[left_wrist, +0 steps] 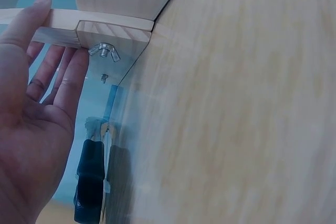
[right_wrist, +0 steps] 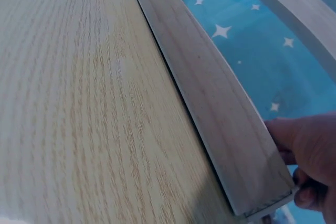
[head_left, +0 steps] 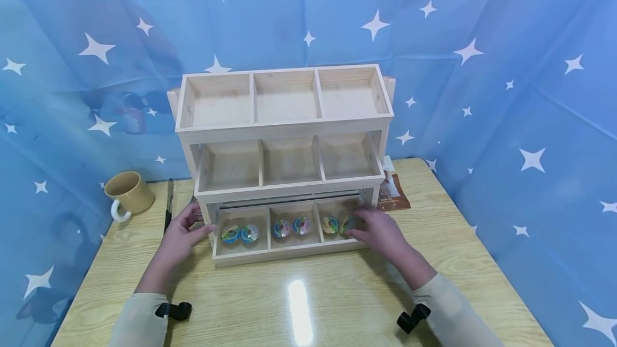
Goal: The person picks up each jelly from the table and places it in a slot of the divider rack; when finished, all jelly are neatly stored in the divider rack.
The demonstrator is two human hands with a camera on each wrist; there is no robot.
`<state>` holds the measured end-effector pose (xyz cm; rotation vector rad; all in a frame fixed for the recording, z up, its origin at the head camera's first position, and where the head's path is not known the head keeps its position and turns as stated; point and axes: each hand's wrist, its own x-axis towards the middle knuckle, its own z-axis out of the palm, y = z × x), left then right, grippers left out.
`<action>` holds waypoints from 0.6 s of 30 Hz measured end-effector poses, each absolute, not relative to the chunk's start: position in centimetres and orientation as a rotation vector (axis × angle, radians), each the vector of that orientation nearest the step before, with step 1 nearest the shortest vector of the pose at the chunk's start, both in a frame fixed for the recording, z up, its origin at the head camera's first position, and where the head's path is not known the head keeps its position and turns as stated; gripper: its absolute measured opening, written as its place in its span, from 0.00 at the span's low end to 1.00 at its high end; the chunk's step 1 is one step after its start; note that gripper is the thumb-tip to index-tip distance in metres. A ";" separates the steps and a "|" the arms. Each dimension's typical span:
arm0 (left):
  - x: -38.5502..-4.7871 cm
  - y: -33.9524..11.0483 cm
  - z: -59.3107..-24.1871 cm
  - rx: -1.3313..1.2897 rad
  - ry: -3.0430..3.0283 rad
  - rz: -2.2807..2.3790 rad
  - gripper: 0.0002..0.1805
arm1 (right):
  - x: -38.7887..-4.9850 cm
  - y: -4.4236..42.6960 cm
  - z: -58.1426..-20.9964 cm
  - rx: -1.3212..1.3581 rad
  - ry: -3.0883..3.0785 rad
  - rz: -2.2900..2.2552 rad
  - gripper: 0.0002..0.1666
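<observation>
A three-tier pale wooden shelf (head_left: 284, 128) stands on the table, each tier divided into three compartments. At the left end of its bottom tray (head_left: 246, 258), my left hand (head_left: 182, 230) grips the wooden side. In the left wrist view, my left thumb lies over the wood and the fingers lie beneath, beside a wing nut (left_wrist: 104, 51). My right hand (head_left: 383, 229) holds the tray's right end, with fingertips close to a small round cup (head_left: 345, 224). Pairs of colourful small cups (head_left: 281, 228) sit in the bottom compartments. The right wrist view shows the tray's front board (right_wrist: 205, 93).
A tan mug (head_left: 131, 193) with a white handle stands at the table's left rear. Beside the shelf lies a black-handled tool (left_wrist: 89, 182). Behind its right side is a brown printed packet (head_left: 392, 195). A blue star-patterned cloth (head_left: 482, 95) hangs around the table.
</observation>
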<state>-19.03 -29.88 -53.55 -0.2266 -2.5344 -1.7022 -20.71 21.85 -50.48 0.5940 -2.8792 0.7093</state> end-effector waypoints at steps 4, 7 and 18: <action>-19.1 -29.9 -53.5 -0.216 -2.535 -1.710 0.31 | -20.7 22.1 -50.6 0.593 -2.873 0.703 0.30; -19.1 -29.9 -53.5 -0.212 -2.533 -1.720 0.31 | -20.7 22.2 -50.7 0.586 -2.860 0.733 0.31; -18.2 -29.8 -52.7 -0.168 -2.656 -1.594 0.35 | -19.0 24.1 -50.1 0.584 -2.776 0.882 0.24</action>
